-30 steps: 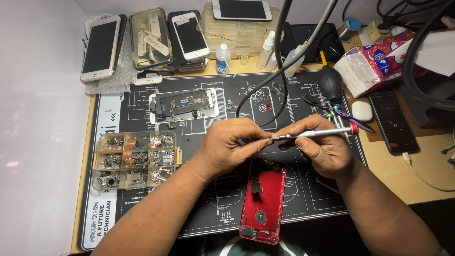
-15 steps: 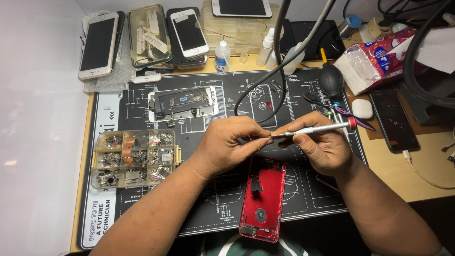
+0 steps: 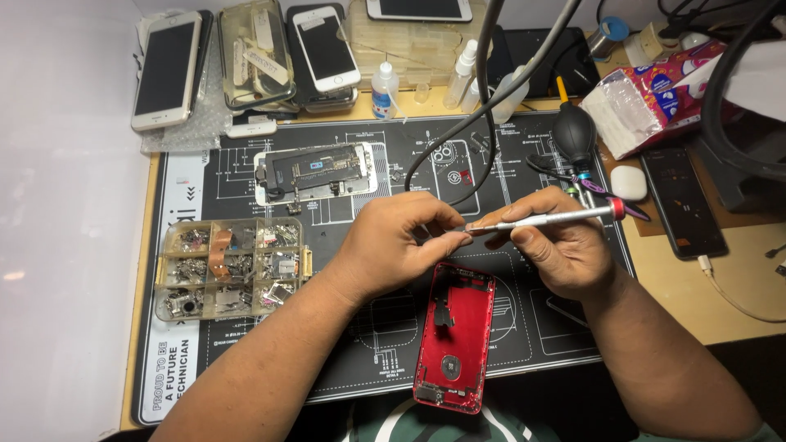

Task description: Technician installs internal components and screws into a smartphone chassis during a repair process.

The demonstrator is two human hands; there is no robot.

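A: What is the biggest thing on the bench (image 3: 679,307)?

B: The black repair mat (image 3: 524,327), printed with white outlines. It covers most of the bench. At its ten o'clock corner lies a pile of phones (image 3: 246,61) on bubble wrap, screens up.

A: Any containers?

B: Two. At twelve o'clock, past the mat's far edge, a clear plastic case (image 3: 417,49) with a phone lying on its lid; its contents are too faint to tell. At nine o'clock on the mat sits a clear parts box (image 3: 233,268), lid open, split into small compartments. They hold heaps of small metal pieces, and copper-coloured strips lie in the middle cells.

A: And the work piece?

B: A red phone shell (image 3: 455,336) lies open-side up at six o'clock, just below both hands, touched by neither. A stripped phone frame (image 3: 315,172) lies at eleven o'clock of the hands.

A: How do the hands stand?

B: The left hand (image 3: 393,245) comes in from seven o'clock, palm down, its fingers (image 3: 438,221) pinched around the tip of a silver screwdriver (image 3: 544,219). The right hand (image 3: 561,245) comes from four o'clock, its fingers curled about the shaft. The screwdriver lies nearly level, red-banded end pointing to three o'clock. What sits at the tip is too small to tell.
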